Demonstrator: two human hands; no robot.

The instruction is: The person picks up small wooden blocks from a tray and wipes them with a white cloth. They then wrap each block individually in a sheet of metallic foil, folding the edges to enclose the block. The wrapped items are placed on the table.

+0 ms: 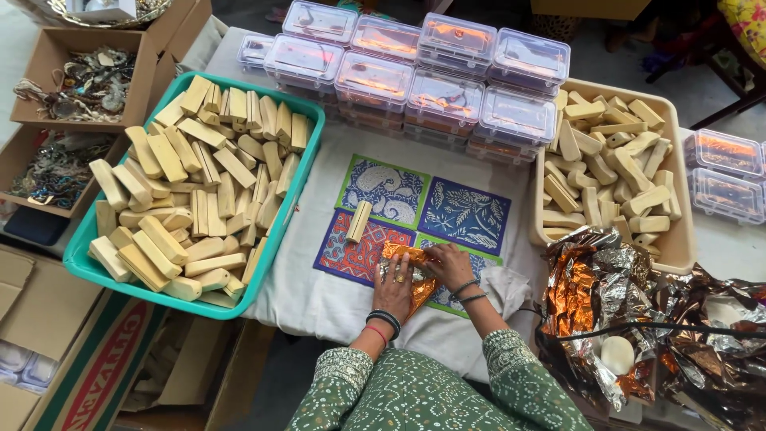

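Both the left hand (pixel 392 285) and right hand (pixel 449 266) press flat, fingers spread, on the orange foil piece (pixel 408 257) lying under them on the surface (pixel 319 299).

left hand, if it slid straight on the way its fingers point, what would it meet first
Likely the loose pale wooden block lying on the patterned cloth, just beyond the orange foil piece that the left hand presses; it may pass just right of it.
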